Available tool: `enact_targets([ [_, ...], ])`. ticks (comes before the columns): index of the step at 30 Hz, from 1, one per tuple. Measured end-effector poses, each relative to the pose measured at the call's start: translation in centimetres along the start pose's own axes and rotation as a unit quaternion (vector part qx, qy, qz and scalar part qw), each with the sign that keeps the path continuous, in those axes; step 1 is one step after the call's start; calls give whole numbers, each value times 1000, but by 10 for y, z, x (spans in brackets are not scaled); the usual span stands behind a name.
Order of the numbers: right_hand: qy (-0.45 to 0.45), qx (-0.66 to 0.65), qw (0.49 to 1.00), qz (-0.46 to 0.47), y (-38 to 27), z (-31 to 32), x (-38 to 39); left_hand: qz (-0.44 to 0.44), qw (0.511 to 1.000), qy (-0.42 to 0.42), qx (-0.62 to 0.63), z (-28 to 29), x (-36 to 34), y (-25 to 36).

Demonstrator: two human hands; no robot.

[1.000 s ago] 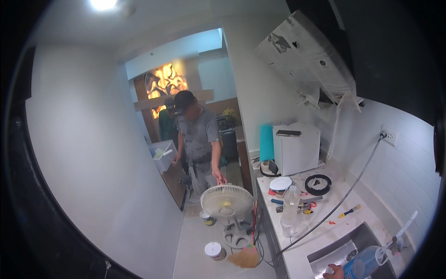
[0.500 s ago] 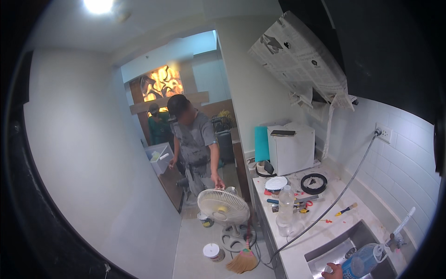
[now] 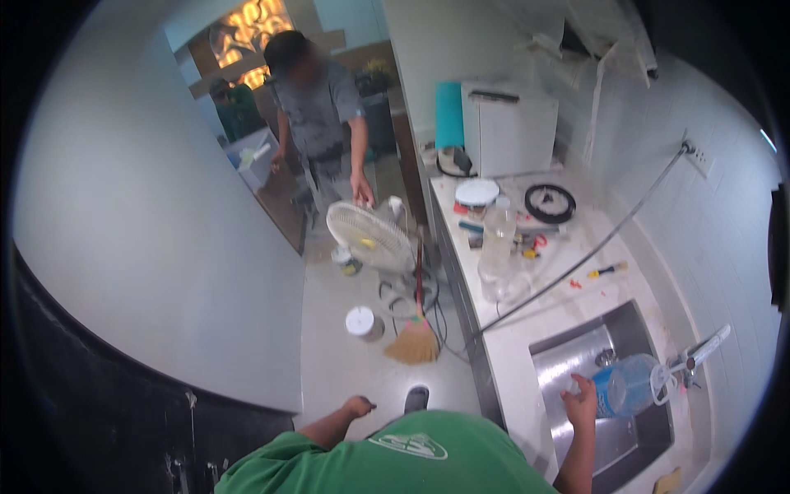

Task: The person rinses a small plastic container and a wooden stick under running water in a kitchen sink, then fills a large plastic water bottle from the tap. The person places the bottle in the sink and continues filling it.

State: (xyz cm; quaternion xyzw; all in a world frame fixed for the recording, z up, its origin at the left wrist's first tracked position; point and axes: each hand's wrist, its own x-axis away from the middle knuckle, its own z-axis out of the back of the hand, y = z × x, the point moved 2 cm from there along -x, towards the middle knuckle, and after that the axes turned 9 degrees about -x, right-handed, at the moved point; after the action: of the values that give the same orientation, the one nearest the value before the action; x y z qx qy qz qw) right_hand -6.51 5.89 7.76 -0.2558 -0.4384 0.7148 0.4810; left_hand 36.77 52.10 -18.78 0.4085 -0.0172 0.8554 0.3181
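My right hand reaches over the sink, its fingers curled on the left end of a large clear plastic water bottle. The bottle has a blue label and lies tilted across the sink, its white handle close to the metal faucet. Whether water runs into it cannot be made out. Low in front of my green shirt, my left hand hangs over the floor. Its fingers look loosely curled, with nothing visible in them.
A person touches a standing fan ahead. A broom and a white-lidded bucket stand on the floor. On the counter are a clear bottle, a brush and a black ring. A cable crosses the counter.
The view has tilted down, bringing my left hand, shirt and more of the sink into sight. My right hand stays at the bottle. The other person's hand stays at the fan.
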Motion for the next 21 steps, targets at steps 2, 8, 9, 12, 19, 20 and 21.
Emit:
enact_targets([
  [2,-8,-16,1000,-18,4,2,2,96,988,9,123,-3,5,3],
  [8,-3,-21,1000,0,21,0,-1,94,991,5,97,12,22,18],
  [9,-4,-26,1000,-6,19,-1,-2,98,990,3,101,11,23,17],
  [12,-5,-33,999,-11,18,-1,-3,101,989,-1,108,13,22,17],
  [19,-10,-25,999,-25,16,-1,-3,97,989,0,113,19,22,20],
  [20,-12,-22,999,-28,17,-1,-3,98,989,-3,114,20,21,21],
  [21,-13,-28,999,-29,16,0,-3,99,989,-1,111,20,21,21],
])
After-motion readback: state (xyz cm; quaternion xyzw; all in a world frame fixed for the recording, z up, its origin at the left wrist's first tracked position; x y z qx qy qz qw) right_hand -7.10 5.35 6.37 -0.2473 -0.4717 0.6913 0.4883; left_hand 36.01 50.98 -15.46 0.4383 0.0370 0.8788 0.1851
